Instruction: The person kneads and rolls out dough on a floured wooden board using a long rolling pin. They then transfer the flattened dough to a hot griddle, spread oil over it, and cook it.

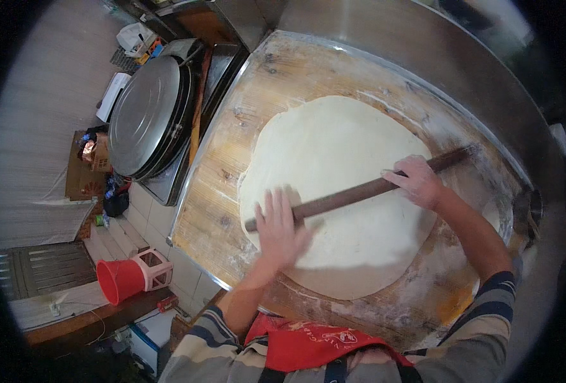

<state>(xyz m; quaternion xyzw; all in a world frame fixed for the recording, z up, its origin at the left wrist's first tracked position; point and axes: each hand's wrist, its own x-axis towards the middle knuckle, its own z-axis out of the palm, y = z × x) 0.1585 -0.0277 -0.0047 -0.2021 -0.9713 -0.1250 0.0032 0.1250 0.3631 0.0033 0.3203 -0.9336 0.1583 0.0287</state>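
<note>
A large, thin, pale round sheet of dough (334, 147) is spread on a floured wooden board. Across it, slanting up to the right, lies a long dark rolling pin (353, 195). My left hand (279, 228) rests on the pin near its left end, fingers stretched out flat and thumb side blurred by motion. Toward the other end, my right hand (419, 183) is curled over the pin with its fingers bent. The pin's right tip reaches past the dough's edge, over the board.
The wooden board (216, 198) has a metal rim and a tall steel wall (385, 32) behind it. Left of it stand round metal pans (144, 115) on a griddle. A red bucket (118, 281) and a white stool (157, 268) are on the lower left.
</note>
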